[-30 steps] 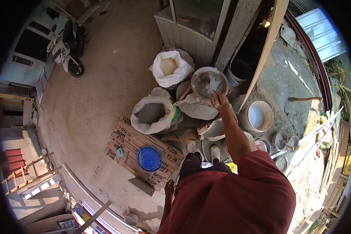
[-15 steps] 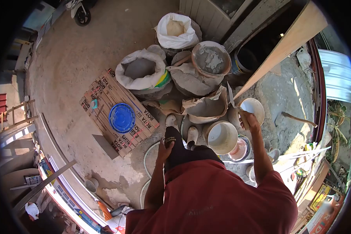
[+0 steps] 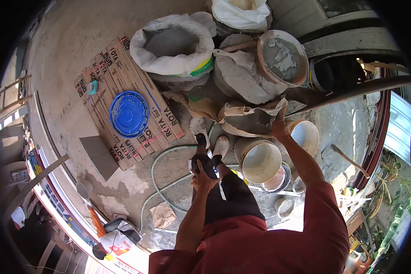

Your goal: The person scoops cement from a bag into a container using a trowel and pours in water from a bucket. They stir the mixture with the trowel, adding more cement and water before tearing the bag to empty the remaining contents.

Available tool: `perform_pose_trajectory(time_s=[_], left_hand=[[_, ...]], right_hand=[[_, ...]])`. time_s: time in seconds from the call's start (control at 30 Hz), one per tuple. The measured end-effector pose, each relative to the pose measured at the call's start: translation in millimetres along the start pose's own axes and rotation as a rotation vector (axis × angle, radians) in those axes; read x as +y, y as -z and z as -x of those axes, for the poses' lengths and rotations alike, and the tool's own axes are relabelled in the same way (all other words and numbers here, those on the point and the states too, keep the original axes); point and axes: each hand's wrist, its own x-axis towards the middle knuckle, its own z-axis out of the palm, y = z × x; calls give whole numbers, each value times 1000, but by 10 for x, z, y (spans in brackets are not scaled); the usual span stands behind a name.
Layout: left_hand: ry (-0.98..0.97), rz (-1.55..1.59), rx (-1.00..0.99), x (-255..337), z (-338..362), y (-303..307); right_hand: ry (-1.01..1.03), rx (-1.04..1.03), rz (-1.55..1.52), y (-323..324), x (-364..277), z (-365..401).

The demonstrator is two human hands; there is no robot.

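My right hand (image 3: 281,130) is closed around the handle of a trowel, at the right rim of an open brown paper bag (image 3: 246,124) holding grey powder. The trowel's blade is mostly hidden from view. Just beside this hand stands a pale bucket (image 3: 311,148), with a second bucket (image 3: 260,165) nearer my legs. My left hand (image 3: 204,180) rests on my bent knee, fingers extended and nothing seen in them.
Left are flat cardboard boxes (image 3: 162,116) bearing a blue lid (image 3: 129,114). A white sack (image 3: 169,68) of grey powder and a round basin (image 3: 283,64) stand beyond the paper bag. A hose (image 3: 156,171) loops by my feet. Right lies a wooden-handled tool (image 3: 349,160).
My right hand has moved up and left with the trowel, from above the bucket to the paper bag's rim. My left hand stays at the knee. The view has shifted.
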Motion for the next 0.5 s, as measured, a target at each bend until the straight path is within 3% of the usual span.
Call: perform_pose_trajectory(time_s=[0.03, 0.1, 0.13, 0.2, 0.23, 0.27, 0.33, 0.37, 0.4, 0.47, 0.5], left_hand=[[-11, 4, -6, -3, -22, -29], [-20, 4, 19, 35, -51, -103], [-29, 6, 44, 42, -38, -143], [-48, -29, 51, 69, -83, -183], [-57, -30, 92, 77, -101, -211], [-61, -28, 130, 73, -77, -238], [-41, -50, 57, 68, -90, -199], [-58, -40, 84, 56, -95, -191], [-75, -28, 110, 57, -92, -190], [-62, -23, 79, 82, -76, -181], [-46, -19, 54, 94, -94, -165]], right_hand=[[0, -9, 1, -128, 12, -146], [204, 509, 257, -377, 33, -414], [200, 496, 255, -286, -75, -411], [21, 347, -697, -100, -233, -408], [34, 196, -18, -327, -251, -626], [26, 175, -17, -555, -121, -659], [243, 576, -95, -666, 59, -642], [150, 526, -430, -679, 151, -657], [151, 527, -427, -547, 156, -582], [323, 505, 247, -211, 153, -335], [322, 508, 247, -254, 163, -347]])
